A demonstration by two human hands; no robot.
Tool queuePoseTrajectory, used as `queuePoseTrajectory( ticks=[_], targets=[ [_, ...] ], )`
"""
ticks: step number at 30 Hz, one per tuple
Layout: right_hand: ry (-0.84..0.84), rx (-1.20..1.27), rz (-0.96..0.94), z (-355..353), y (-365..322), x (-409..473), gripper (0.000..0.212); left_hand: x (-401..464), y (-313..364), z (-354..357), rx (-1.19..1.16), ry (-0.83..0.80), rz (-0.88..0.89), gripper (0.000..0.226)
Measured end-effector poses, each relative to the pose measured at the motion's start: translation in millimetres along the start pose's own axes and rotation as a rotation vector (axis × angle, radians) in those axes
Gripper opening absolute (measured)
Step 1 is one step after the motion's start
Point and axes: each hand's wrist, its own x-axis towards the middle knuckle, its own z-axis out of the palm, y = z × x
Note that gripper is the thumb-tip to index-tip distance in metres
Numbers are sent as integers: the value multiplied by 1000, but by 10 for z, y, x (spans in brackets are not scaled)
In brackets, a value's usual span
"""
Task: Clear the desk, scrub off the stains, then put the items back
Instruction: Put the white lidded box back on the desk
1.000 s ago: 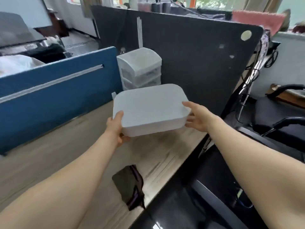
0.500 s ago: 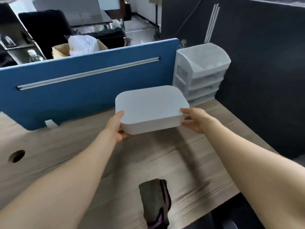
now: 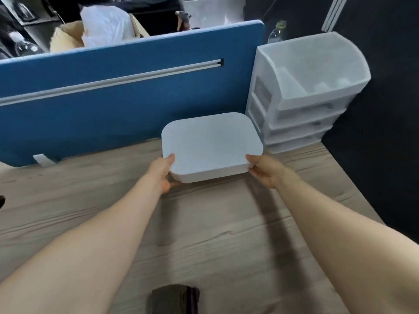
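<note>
A flat white box [image 3: 210, 143] with rounded corners sits low over the wooden desk [image 3: 90, 211], near the blue divider and just left of the drawer unit. My left hand [image 3: 164, 172] grips its near left corner, thumb on top and fingers underneath. My right hand [image 3: 264, 169] holds the near right corner the same way. Whether the box rests on the desk or hovers just above it I cannot tell.
A white plastic drawer unit [image 3: 303, 94] stands in the back right corner. A blue divider [image 3: 113, 91] closes the back, a dark partition [image 3: 385, 109] the right. A dark cloth [image 3: 173, 300] lies at the near edge. A clear bottle [image 3: 277, 31] stands behind the divider.
Both hands have carried the white box forward and down toward the desk's back, next to the drawer unit. My view has turned left and downward.
</note>
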Motion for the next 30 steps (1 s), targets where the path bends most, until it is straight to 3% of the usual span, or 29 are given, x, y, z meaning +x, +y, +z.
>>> queuePoseTrajectory(
  ticks=[4, 8, 15, 17, 20, 23, 30],
  targets=[
    [-4, -6, 20, -90, 122, 223, 39, 237, -133, 69, 17, 13, -29, 31],
    [7, -7, 3, -88, 142, 329, 43, 367, -238, 98, 46, -29, -1, 49],
    [136, -127, -58, -81, 88, 439, 12, 404, -315, 199, 81, 8, 174, 84],
    [195, -162, -54, -73, 53, 495, 15, 428, -319, 247, 145, 41, 249, 92],
    [295, -170, -61, -59, -6, 585, 26, 436, -327, 370, 238, 66, 366, 80],
    [321, -149, -45, -60, -52, 641, 25, 455, -340, 449, 257, 80, 415, 72],
    [304, -156, -66, -80, -50, 671, 23, 526, -347, 383, 388, 97, 411, 71]
  ],
)
